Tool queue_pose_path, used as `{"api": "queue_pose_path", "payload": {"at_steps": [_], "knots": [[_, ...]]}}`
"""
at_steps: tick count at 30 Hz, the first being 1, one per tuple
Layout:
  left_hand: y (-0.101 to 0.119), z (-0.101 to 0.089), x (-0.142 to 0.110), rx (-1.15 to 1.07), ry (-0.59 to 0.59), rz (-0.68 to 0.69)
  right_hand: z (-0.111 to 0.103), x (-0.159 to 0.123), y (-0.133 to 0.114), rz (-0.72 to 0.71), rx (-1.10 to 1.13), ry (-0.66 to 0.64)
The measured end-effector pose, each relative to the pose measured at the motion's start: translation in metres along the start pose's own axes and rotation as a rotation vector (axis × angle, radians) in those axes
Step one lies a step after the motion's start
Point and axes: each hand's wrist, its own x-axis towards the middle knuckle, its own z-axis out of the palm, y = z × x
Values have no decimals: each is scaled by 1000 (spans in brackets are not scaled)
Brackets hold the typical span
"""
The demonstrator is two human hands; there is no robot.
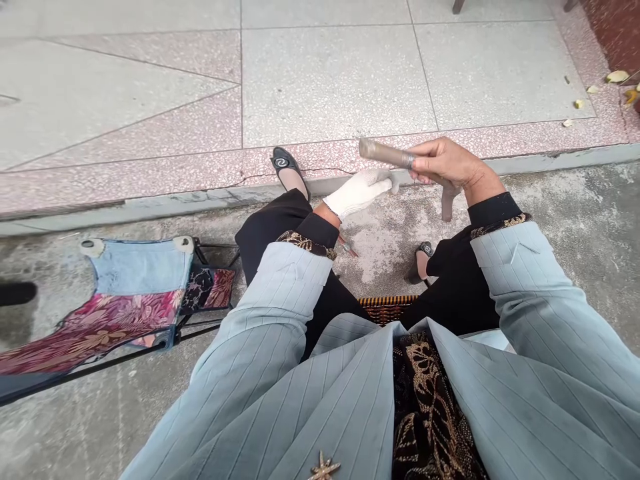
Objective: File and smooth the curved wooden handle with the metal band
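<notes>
My right hand is bare and closed around a brown rod-like tool. Its thick end points left, wire is wound round it near my thumb, and a brown part hangs below my palm. My left hand, in a white knitted glove, is just left of the tool and apart from it. The gloved fingers are drawn together; a small greyish shape at their tips is too blurred to name. Below the glove is a thin reddish stick, partly hidden by my sleeve.
A folding chair of denim and floral cloth stands at left. Between my legs shows a woven wicker edge. A low step edge crosses ahead, up to terrazzo tiles. Pale peel-like scraps lie at far right.
</notes>
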Motion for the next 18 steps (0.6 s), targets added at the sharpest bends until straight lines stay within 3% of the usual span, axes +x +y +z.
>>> {"api": "queue_pose_path", "payload": {"at_steps": [4, 12, 18], "knots": [[6, 6, 1, -74, 7, 39, 5, 7, 3, 15, -9, 160], [6, 14, 2, 5, -14, 27, 13, 21, 17, 115, -99, 201], [4, 22, 0, 273, -42, 23, 8, 31, 28, 223, -462, 246]]}}
